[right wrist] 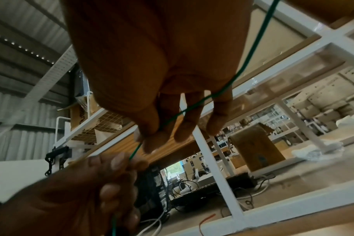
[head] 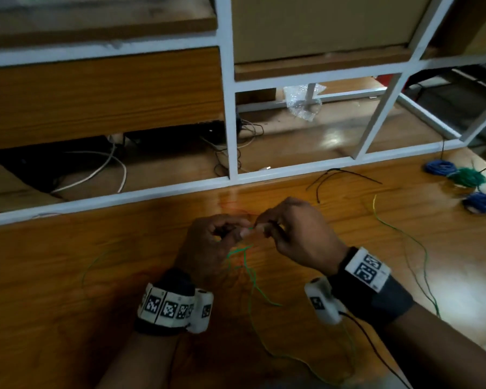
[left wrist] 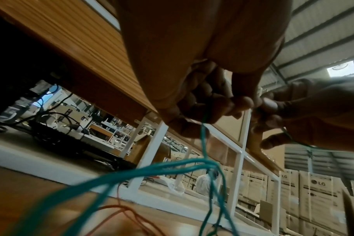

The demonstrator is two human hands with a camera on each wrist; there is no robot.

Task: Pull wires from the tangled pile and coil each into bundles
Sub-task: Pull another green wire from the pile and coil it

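Observation:
My two hands meet above the middle of the wooden table [head: 68, 304]. Between them runs a thin green wire [head: 249, 269]. The left hand [head: 222, 237] has curled fingers round it, and tangled green strands [left wrist: 172, 169] hang from that fist. The right hand [head: 281, 228] pinches the same wire [right wrist: 194, 105] between thumb and forefinger, with the wire trailing across its fingers. More of the green wire loops over the table towards me [head: 292, 357]. A thin orange-red wire [left wrist: 119, 209] lies under the left hand.
Finished coils lie at the table's far right: a blue one [head: 439, 167], a green one [head: 467, 176], another blue one [head: 481, 202]. Black wire pieces [head: 345, 174] and a long green-yellow wire [head: 399, 228] lie right of my hands. A white metal frame [head: 230, 108] borders the table's far edge.

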